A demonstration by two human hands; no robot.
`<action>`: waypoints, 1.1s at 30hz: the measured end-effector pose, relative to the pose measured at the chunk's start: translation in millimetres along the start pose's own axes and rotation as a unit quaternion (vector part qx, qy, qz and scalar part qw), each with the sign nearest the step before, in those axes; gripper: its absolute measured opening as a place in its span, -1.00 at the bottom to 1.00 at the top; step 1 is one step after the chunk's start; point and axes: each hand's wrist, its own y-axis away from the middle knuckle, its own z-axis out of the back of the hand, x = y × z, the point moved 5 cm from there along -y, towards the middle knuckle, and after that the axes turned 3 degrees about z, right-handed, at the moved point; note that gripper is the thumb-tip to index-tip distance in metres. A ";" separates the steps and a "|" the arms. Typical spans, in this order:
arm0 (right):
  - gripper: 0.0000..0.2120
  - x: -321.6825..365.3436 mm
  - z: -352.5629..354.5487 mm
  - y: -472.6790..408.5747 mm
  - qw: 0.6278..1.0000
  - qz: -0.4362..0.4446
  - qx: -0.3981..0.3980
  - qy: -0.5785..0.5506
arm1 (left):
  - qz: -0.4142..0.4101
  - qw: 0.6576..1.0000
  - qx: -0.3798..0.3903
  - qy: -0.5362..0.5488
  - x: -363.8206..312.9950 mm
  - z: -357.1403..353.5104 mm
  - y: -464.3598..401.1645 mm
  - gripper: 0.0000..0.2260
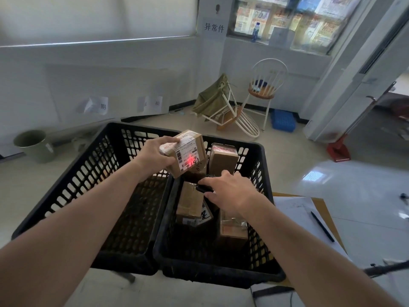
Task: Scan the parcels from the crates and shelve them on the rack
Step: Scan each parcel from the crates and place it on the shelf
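Observation:
My left hand (pixel 155 158) grips a small cardboard parcel (pixel 188 154) above the two black crates, its white label turned toward me. A red scanner spot glows on that label. My right hand (pixel 228 191) holds a black handheld scanner (pixel 204 187) just below the parcel, aimed up at it. The right crate (pixel 265 178) holds three more brown parcels: one at the back (pixel 223 158), one in the middle (pixel 190 202), one at the front right (pixel 232 227). The left crate (pixel 93 165) looks bare inside.
White papers with a black pen (pixel 322 226) lie on a tan surface right of the crates. On the floor behind stand a green bin (pixel 34 145), a tipped chair with a green bag (pixel 221 107), an upright stool chair (pixel 263 89), and a blue crate (pixel 283 120).

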 end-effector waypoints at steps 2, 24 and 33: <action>-0.55 0.1 -1.1 -0.3 1.000 0.001 -0.001 0.000 | 0.002 1.000 -0.001 0.003 0.8 0.1 0.6 -0.43; -0.54 -33.3 -25.1 11.6 0.997 0.061 -0.038 0.007 | 0.042 0.997 -0.043 0.042 -4.8 -28.9 40.4 -0.41; -0.58 -66.6 -18.4 14.1 0.864 0.131 -0.165 -0.457 | 0.069 0.948 -0.087 0.297 -22.1 -64.0 97.5 -0.11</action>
